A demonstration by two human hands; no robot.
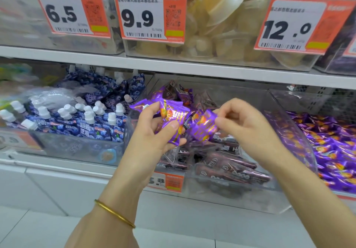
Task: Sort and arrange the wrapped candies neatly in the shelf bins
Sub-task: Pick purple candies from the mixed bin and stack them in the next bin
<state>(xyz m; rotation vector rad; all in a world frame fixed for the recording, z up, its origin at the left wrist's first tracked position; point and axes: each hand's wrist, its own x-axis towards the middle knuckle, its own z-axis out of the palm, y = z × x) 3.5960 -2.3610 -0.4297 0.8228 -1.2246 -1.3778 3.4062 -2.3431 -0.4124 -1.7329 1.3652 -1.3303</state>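
My left hand [154, 132] grips a small stack of bright purple wrapped candies [173, 116] with orange print, thumb across the front one. My right hand [244, 124] pinches another purple candy [204, 126] between thumb and fingertips, right beside the stack. Both hands hover over the middle clear bin [231, 195], which holds several dark maroon wrapped candies [227, 165]. More purple candies [167, 93] lie at the back of that bin. The bin to the right [327, 151] is full of the same bright purple candies.
A clear bin of blue pouches with white caps [86, 120] stands to the left. The upper shelf carries clear bins with yellow jelly cups [221, 16] and orange price tags [152, 14]. A white shelf edge [173, 66] runs above the hands.
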